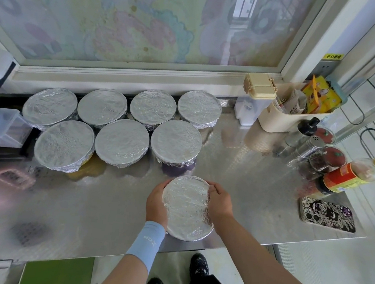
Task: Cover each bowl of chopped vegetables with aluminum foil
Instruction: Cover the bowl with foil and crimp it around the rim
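A bowl topped with crinkled aluminum foil (187,207) stands near the front edge of the steel counter (84,205). My left hand (158,204) curls round its left rim and my right hand (218,204) curls round its right rim, both gripping the foil against the bowl's sides. Behind it stand several more foil-covered bowls in two rows, such as the nearest one (176,142) and one at the back right (199,107). Their contents are hidden by foil.
A patterned phone (327,214) lies on the counter at the right. Sauce bottle (352,175), shakers and jars (307,144) crowd the right edge, with a cream caddy (275,118) behind. A clear plastic box (0,126) sits at the left. A window frame backs the counter.
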Demonstrator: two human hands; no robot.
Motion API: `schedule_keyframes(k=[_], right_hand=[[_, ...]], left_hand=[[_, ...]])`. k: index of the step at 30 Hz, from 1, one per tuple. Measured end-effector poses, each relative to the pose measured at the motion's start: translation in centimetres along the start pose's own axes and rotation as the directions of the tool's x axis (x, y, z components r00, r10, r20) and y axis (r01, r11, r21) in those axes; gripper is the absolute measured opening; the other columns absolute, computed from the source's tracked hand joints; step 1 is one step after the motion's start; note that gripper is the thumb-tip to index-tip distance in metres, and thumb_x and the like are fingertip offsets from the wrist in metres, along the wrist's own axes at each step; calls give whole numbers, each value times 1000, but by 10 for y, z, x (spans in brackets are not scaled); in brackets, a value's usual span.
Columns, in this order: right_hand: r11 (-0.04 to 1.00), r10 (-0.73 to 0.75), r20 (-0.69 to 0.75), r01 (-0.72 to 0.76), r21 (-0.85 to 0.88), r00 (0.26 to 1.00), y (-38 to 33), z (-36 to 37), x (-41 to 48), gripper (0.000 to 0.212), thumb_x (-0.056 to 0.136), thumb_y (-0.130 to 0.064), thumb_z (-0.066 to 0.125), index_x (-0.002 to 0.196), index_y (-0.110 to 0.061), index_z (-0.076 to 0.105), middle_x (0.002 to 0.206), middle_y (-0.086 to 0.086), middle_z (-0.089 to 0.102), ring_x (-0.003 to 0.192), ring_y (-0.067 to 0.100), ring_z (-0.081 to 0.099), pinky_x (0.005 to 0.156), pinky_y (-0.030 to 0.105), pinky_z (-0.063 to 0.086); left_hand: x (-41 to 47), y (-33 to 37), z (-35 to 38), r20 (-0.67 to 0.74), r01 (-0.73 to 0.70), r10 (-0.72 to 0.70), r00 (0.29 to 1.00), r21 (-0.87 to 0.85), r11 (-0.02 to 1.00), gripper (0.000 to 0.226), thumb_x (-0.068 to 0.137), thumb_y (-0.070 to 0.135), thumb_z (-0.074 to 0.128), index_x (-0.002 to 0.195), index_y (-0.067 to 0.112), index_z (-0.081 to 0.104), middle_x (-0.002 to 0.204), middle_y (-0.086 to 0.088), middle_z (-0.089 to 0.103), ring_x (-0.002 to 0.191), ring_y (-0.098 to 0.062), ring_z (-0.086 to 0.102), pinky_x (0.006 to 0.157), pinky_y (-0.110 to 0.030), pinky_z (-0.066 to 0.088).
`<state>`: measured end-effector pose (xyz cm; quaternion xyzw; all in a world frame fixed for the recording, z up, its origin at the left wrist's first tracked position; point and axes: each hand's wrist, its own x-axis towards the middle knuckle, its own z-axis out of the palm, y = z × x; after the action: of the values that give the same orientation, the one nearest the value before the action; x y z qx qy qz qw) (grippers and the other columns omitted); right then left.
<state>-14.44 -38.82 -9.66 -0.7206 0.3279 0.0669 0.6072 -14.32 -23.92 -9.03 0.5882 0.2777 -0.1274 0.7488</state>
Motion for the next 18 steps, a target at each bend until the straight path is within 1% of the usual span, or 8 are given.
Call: schedule_keyframes(k=[3,4,7,9,10,12,15,18], right_hand=[[998,-38,-46,35,-54,998,3,1,-4,34,100,-18,41,91,-36,68,92,-7,71,89,18,64,75,27,48],[995,-43,-50,38,-96,998,2,1,-6,33,100,-18,40,94,-36,67,96,-5,71,90,19,63,76,27,46],[902,-158,-71,115,-417,985,1,-1,-9,35,100,-21,34,119,-34,61,124,-3,63,108,20,56,89,30,44],[756,-335,54,303,-580,941,2,0,-9,41,102,-23,34,139,-30,48,150,-7,43,134,18,40,108,32,35],[705,-378,143,385,-596,915,2,3,-8,43,103,-24,35,145,-28,43,155,-7,34,140,16,32,113,29,27],[688,-386,229,445,-573,893,5,8,-7,45,103,-24,37,147,-23,40,156,-6,33,142,13,29,113,22,20],[736,-412,168,436,-517,896,7,9,-10,42,101,-19,39,143,-20,45,147,-7,44,134,13,39,107,19,26],[760,-427,118,426,-491,896,6,10,-17,41,100,-17,40,140,-21,47,143,-8,47,131,14,42,102,21,31]], left_hand=[[-1,2,-4,-9,-52,53,999,26,998,35,98,16,43,100,33,74,101,10,74,95,-8,68,81,-24,55],[-3,-1,-6,-63,-61,64,996,42,997,34,99,19,42,102,37,71,106,15,72,99,-2,65,84,-20,52],[-18,-19,-13,-199,-68,66,978,-4,998,36,96,35,41,126,36,61,129,16,60,121,-6,54,107,-34,41],[-33,-32,-9,-192,-97,85,978,-56,994,37,99,29,40,134,32,54,135,11,57,124,-10,53,108,-39,41],[-39,-34,-4,-187,-109,91,978,-85,990,37,101,23,38,135,32,52,135,9,56,124,-11,53,107,-39,42],[-40,-34,3,-208,-113,85,975,-128,985,37,103,20,38,135,32,51,134,7,56,120,-12,55,104,-39,44],[-29,-30,4,-238,-110,74,968,-142,984,32,103,23,39,124,38,56,126,8,61,114,-12,59,99,-38,48],[-22,-27,-1,-185,-116,96,978,-98,988,30,103,24,38,120,40,57,126,8,61,114,-11,59,101,-38,47]])
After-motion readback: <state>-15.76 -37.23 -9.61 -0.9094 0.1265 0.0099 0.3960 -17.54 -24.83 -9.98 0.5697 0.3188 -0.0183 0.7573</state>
